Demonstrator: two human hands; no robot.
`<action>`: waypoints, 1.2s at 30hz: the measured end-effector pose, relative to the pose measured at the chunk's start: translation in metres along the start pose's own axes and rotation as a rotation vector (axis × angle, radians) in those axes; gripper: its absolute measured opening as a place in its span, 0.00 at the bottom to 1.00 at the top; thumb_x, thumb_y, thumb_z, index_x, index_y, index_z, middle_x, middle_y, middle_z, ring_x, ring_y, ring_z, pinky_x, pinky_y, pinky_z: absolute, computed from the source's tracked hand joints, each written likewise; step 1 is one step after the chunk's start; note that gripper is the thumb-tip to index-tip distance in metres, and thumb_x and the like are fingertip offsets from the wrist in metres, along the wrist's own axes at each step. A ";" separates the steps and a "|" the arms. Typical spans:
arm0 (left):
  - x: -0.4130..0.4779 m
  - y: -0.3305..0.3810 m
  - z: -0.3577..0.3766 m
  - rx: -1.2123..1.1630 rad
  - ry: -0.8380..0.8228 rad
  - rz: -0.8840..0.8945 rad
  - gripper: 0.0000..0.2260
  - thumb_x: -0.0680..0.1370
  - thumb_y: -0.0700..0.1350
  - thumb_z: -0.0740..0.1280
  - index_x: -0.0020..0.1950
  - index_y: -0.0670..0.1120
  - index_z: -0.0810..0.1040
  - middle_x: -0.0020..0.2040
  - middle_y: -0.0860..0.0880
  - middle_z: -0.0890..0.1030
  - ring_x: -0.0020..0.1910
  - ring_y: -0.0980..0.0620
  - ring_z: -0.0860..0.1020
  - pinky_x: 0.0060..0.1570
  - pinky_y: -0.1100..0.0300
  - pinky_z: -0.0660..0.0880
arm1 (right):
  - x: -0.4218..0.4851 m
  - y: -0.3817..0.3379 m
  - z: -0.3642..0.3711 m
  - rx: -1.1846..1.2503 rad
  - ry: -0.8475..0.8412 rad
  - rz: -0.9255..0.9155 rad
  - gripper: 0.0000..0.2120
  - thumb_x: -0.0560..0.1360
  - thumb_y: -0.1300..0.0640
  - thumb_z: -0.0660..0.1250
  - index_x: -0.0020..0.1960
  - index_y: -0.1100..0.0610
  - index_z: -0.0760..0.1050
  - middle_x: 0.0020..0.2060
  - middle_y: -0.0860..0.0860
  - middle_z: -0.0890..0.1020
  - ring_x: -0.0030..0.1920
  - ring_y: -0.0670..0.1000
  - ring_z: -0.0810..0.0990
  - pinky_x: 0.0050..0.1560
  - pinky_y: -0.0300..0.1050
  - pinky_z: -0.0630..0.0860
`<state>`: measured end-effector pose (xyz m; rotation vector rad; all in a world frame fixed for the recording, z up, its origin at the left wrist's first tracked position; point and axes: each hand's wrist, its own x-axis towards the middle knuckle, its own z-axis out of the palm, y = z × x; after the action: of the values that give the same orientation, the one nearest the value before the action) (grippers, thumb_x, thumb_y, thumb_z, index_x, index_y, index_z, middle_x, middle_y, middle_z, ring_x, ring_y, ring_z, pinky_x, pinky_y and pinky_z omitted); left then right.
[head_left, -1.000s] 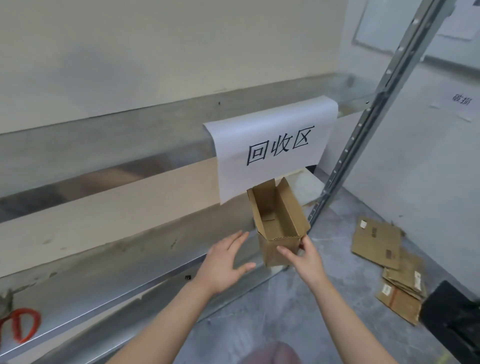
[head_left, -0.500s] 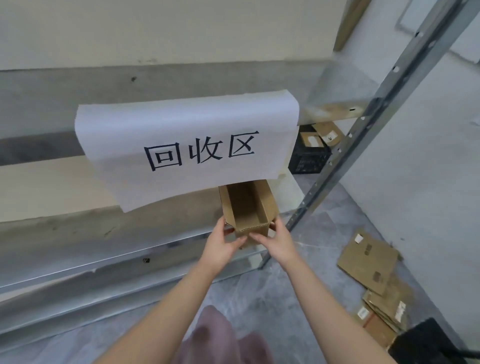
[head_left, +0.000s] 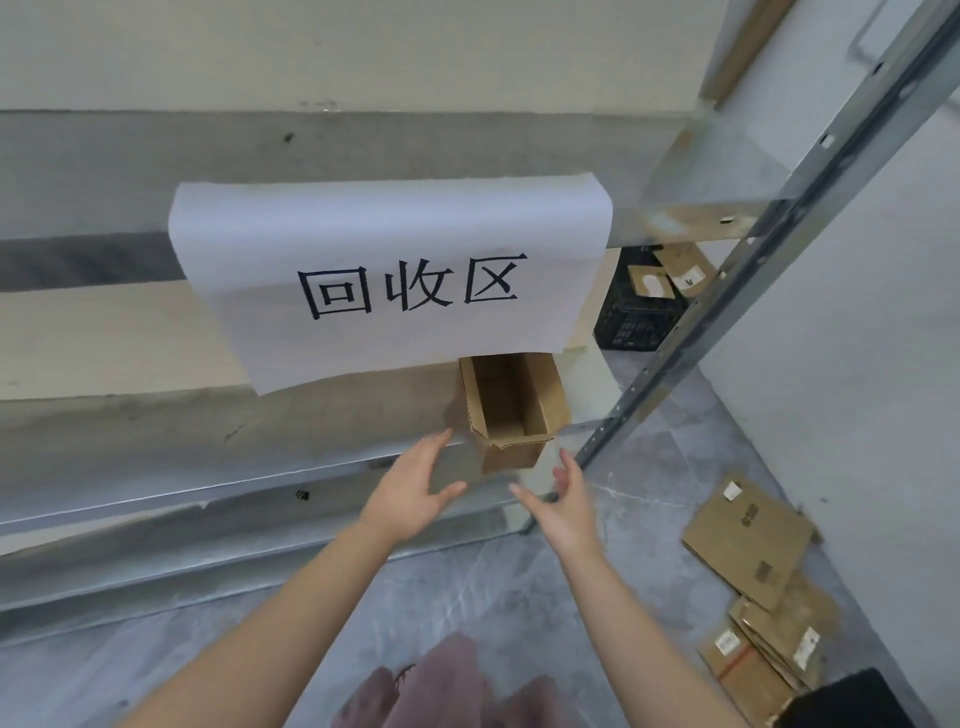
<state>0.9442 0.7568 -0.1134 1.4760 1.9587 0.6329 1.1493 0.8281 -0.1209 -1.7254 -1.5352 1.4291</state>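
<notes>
A small open cardboard box stands on the lower metal shelf, its top flaps up and its upper part partly hidden by a hanging white paper sign with black characters. My left hand hovers just in front of and left of the box, fingers spread and relaxed, touching nothing. My right hand hovers in front of the box's right side, fingers also straight and apart from it. Both hands hold nothing.
A slanted metal shelf upright rises right of the box. Flattened cardboard pieces lie on the grey floor at the right. A black crate with cardboard in it sits behind the shelf. A dark object fills the bottom right corner.
Both hands gripped the box half a second ago; now they have let go and drawn back toward me. The box stays on the shelf under the sign.
</notes>
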 end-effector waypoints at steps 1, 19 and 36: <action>-0.009 -0.010 -0.005 0.181 -0.011 0.046 0.32 0.79 0.57 0.63 0.78 0.51 0.55 0.78 0.51 0.59 0.76 0.51 0.58 0.75 0.56 0.54 | -0.010 0.007 0.001 -0.049 0.022 -0.010 0.45 0.68 0.47 0.77 0.77 0.48 0.57 0.74 0.51 0.66 0.73 0.51 0.65 0.70 0.51 0.65; -0.228 -0.205 -0.199 0.641 0.230 -0.060 0.28 0.80 0.59 0.57 0.78 0.51 0.57 0.78 0.50 0.58 0.77 0.49 0.53 0.75 0.53 0.46 | -0.190 -0.078 0.279 -0.875 -0.108 -0.758 0.30 0.79 0.37 0.54 0.78 0.45 0.54 0.78 0.51 0.58 0.79 0.53 0.48 0.77 0.58 0.44; -0.477 -0.486 -0.446 0.667 0.468 -0.387 0.29 0.80 0.59 0.58 0.78 0.52 0.55 0.78 0.50 0.58 0.78 0.49 0.53 0.75 0.52 0.47 | -0.391 -0.204 0.678 -0.778 -0.400 -0.964 0.31 0.78 0.38 0.58 0.77 0.45 0.57 0.75 0.49 0.64 0.75 0.53 0.58 0.75 0.57 0.53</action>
<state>0.3957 0.1587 -0.0466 1.2982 2.9264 0.1489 0.5170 0.3292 -0.0516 -0.6820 -2.8379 0.6914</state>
